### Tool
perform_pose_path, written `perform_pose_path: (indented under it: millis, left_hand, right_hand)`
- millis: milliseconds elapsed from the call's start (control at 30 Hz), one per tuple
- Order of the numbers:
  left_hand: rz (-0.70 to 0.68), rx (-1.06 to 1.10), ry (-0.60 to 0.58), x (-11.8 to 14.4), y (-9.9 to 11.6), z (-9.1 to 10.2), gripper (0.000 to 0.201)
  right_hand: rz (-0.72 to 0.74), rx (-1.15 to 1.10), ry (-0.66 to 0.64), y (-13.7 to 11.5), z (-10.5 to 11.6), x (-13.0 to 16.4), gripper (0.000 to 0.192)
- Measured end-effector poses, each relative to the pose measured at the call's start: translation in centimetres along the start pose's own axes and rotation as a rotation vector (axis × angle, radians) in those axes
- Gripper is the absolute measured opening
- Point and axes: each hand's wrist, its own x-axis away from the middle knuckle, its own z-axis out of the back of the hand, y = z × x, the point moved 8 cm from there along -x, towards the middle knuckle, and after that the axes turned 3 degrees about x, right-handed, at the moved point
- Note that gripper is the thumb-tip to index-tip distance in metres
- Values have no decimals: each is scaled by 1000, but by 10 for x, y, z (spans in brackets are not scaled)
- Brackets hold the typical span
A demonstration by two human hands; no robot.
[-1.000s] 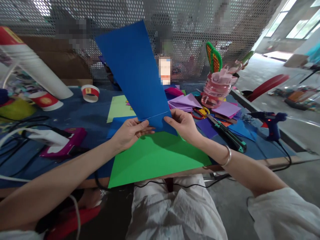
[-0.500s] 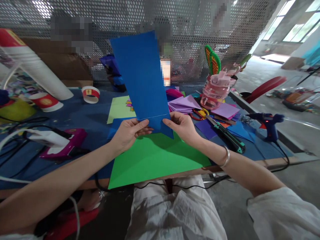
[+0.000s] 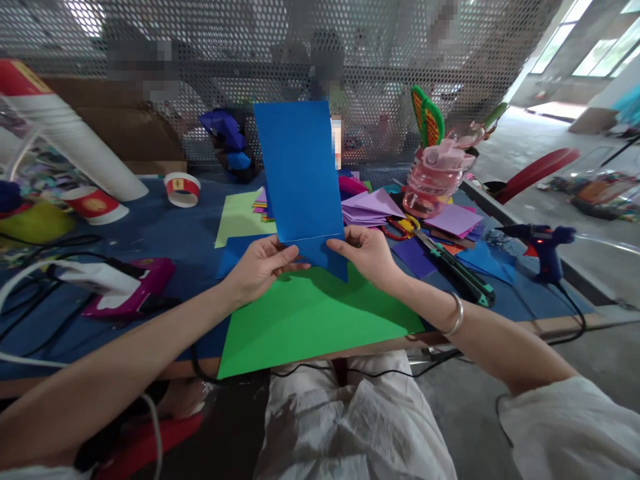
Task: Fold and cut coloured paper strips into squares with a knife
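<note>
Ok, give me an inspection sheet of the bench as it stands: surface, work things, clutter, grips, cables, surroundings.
Surface: blue-covered table, wooden front edge, crowded.
Work things: blue paper sheet held upright, a fold line near its lower end; green sheet flat beneath, overhanging the front edge.
Clutter: purple paper stack, scissors, utility knife, blue glue gun, magenta glue gun, paper cups, tape roll, pink bottle.
Grips: left hand and right hand each pinch the blue sheet's lower end.
Cables: black cord at left; another hangs below the front edge.
Surroundings: perforated metal screen behind; concrete floor at right.
</note>
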Motion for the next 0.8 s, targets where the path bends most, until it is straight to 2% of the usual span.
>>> perform_pose_path:
  millis: [267,600,800]
  left_hand:
    - [-14,28,-63,-1,2,-4,51]
    - [3,20,-10,-1,-2,3,39]
    - [-2,28,18,0,-1,3,48]
  right_hand:
    - [2,31,-18,0,1,2,39]
    - [-9,-6,-25,-2,0,2,35]
    - [-14,6,5,-1,3,2,36]
